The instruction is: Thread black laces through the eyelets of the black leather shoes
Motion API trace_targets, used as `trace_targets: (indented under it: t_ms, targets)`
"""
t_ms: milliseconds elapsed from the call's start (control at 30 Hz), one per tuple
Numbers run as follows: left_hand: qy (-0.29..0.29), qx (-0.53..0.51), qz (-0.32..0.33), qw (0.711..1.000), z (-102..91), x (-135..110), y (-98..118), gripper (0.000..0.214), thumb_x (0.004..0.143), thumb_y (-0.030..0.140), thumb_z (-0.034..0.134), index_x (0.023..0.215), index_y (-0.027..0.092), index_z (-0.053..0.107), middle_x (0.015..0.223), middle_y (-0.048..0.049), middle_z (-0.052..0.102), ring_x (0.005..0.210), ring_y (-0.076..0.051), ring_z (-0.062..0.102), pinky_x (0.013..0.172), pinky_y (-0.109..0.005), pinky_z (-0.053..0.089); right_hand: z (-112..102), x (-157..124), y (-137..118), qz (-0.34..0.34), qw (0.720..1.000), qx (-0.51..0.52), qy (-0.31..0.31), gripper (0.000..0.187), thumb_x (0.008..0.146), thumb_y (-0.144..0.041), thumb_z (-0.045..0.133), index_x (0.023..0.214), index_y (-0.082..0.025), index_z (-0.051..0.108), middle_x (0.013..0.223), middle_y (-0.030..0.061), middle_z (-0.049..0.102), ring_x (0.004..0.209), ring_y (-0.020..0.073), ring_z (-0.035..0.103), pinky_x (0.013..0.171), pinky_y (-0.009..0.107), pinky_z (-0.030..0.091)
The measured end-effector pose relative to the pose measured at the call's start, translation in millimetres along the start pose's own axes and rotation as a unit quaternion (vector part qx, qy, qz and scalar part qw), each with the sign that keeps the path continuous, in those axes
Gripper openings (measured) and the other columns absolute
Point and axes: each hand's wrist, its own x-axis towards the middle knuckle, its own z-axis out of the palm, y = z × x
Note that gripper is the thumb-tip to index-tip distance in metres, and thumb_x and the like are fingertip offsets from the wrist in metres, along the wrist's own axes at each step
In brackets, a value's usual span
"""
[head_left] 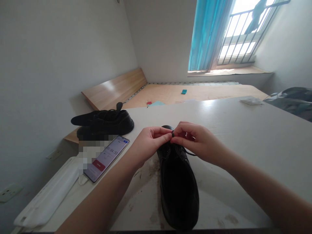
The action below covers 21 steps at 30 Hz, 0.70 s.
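Observation:
A black lace-up shoe [179,191] lies upright on the white table, its toe pointing away from me and its opening towards me. Over its lacing, my left hand [156,139] and my right hand [192,138] meet fingertip to fingertip. Both pinch a black shoelace [173,133], of which a short piece shows between them. A loose stretch of lace trails from under my right hand beside the shoe. My fingers cover most of the eyelets and part of the toe.
At the left stand another black shoe [109,123] and a dark insole [81,119]. Nearer me lie a phone [107,159] with a running timer and a long white plastic item [48,195]. A small white packet [251,101] is on the far right of the table [243,139].

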Motion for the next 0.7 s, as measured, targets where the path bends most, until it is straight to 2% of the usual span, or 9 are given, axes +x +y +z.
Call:
trace_targets:
  t_ms: [133, 300, 433, 533, 633, 700]
  targets:
    - [-0.012, 0.057, 0.021, 0.998, -2.0, -1.5, 0.5, 0.024, 0.076, 0.037, 0.071, 0.084, 0.015, 0.074, 0.085, -0.0037, 0.073, 0.078, -0.014, 0.061, 0.076, -0.026, 0.045, 3.7, -3.6, 0.2, -0.044, 0.996, -0.070, 0.034, 0.015, 0.087, -0.025, 0.059, 0.073, -0.019, 0.057, 0.074, -0.0025, 0.055, 0.062, 0.0093, 0.045, 0.057, 0.024, 0.036]
    - [-0.036, 0.118, 0.025, 0.992, -4.9, -4.3, 5.8, 0.021, 0.080, 0.033, 0.065, 0.086, 0.014, 0.072, 0.083, -0.0033, 0.070, 0.079, -0.015, 0.059, 0.074, -0.026, 0.044, 5.8, -4.3, 4.6, -0.030, 0.989, -0.123, 0.074, 0.023, 0.086, -0.032, 0.062, 0.070, -0.019, 0.051, 0.069, -0.0027, 0.053, 0.061, 0.0104, 0.045, 0.055, 0.025, 0.034]
    - [-0.050, 0.127, 0.035, 0.990, -5.3, -6.7, 9.2, 0.021, 0.082, 0.033, 0.062, 0.083, 0.015, 0.071, 0.079, -0.0022, 0.067, 0.077, -0.014, 0.058, 0.073, -0.027, 0.043, 3.9, -3.8, 5.7, -0.025, 0.983, -0.158, 0.086, 0.020, 0.086, -0.036, 0.062, 0.079, -0.021, 0.050, 0.070, -0.0031, 0.053, 0.060, 0.0109, 0.045, 0.055, 0.024, 0.034]
    - [-0.055, 0.116, 0.041, 0.991, -4.7, -6.7, 8.3, 0.028, 0.082, 0.041, 0.063, 0.075, 0.015, 0.069, 0.072, -0.0007, 0.064, 0.070, -0.013, 0.053, 0.068, -0.026, 0.040, 3.3, -3.8, 4.9, -0.098, 0.971, -0.202, 0.077, 0.017, 0.091, -0.033, 0.056, 0.081, -0.021, 0.050, 0.076, -0.0002, 0.057, 0.066, 0.0127, 0.049, 0.059, 0.025, 0.035]
    - [-0.041, 0.088, 0.028, 0.995, -3.3, -4.9, 5.8, 0.030, 0.080, 0.044, 0.065, 0.070, 0.015, 0.068, 0.067, 0.0006, 0.061, 0.064, -0.011, 0.050, 0.065, -0.025, 0.038, 4.4, -4.9, 3.5, -0.188, 0.947, -0.251, 0.072, 0.018, 0.095, -0.032, 0.049, 0.082, -0.021, 0.051, 0.081, 0.0030, 0.061, 0.074, 0.0152, 0.053, 0.063, 0.027, 0.036]
    - [-0.035, 0.077, 0.020, 0.996, -2.1, -3.8, 4.5, 0.030, 0.078, 0.044, 0.067, 0.072, 0.015, 0.069, 0.067, 0.0007, 0.062, 0.065, -0.011, 0.050, 0.065, -0.025, 0.038, 5.9, -6.0, 2.8, -0.210, 0.934, -0.276, 0.080, 0.018, 0.097, -0.031, 0.047, 0.083, -0.020, 0.052, 0.081, 0.0038, 0.063, 0.075, 0.0160, 0.055, 0.063, 0.028, 0.035]
